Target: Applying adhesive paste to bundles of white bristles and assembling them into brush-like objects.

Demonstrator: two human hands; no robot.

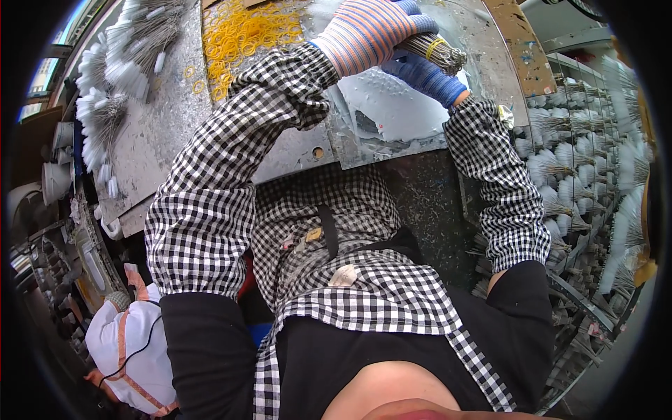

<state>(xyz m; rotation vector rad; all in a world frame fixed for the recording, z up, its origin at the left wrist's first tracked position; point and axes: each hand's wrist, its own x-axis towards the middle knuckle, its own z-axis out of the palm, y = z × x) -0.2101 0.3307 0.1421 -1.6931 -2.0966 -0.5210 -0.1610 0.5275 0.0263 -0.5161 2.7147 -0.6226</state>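
My left hand (371, 35), in an orange-and-blue striped knit glove, is closed around a bundle of thin twisted-wire stems (448, 57). The loose wire ends point to the right, and a yellow rubber band (433, 47) circles them. Just below the bundle is my right hand (427, 80) in a blue knit glove; its fingers are mostly hidden behind the wires, so their grip does not show. Both hands are over a metal plate (357, 155) smeared with a white paste-like coating (399, 115).
Many yellow rubber bands (252, 31) lie on the worktable (168, 126). White-bristled wire brushes (133, 56) are heaped at the far left. More brushes fill a rack (567, 161) on the right, near a stained brown board (521, 49). A person in white (136, 343) is at lower left.
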